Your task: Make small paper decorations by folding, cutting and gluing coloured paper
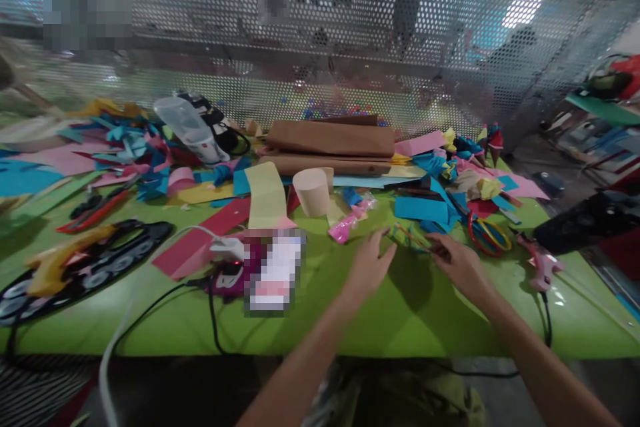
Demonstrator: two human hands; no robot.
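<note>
Both of my hands are above the green table (pixel 320 337), right of its middle. My left hand (pixel 371 260) has its thumb and fingers apart, with its fingertips beside a small green and orange item (pixel 407 237). My right hand (pixel 453 259) pinches the right end of that item, which looks thin and blurred. Just left of my hands lies a pink twisted piece in clear wrap (pixel 353 217). A loop of colored bands (pixel 489 233) rests to the right of my right hand.
A pink glue gun (pixel 543 267) and a black bottle (pixel 585 220) are at the right. A yellow glue gun (pixel 70 257), orange scissors (pixel 97 210), cables and colored paper scraps cover the left. Brown folded paper (pixel 330 139) lies behind, before a perforated metal screen (pixel 320 47).
</note>
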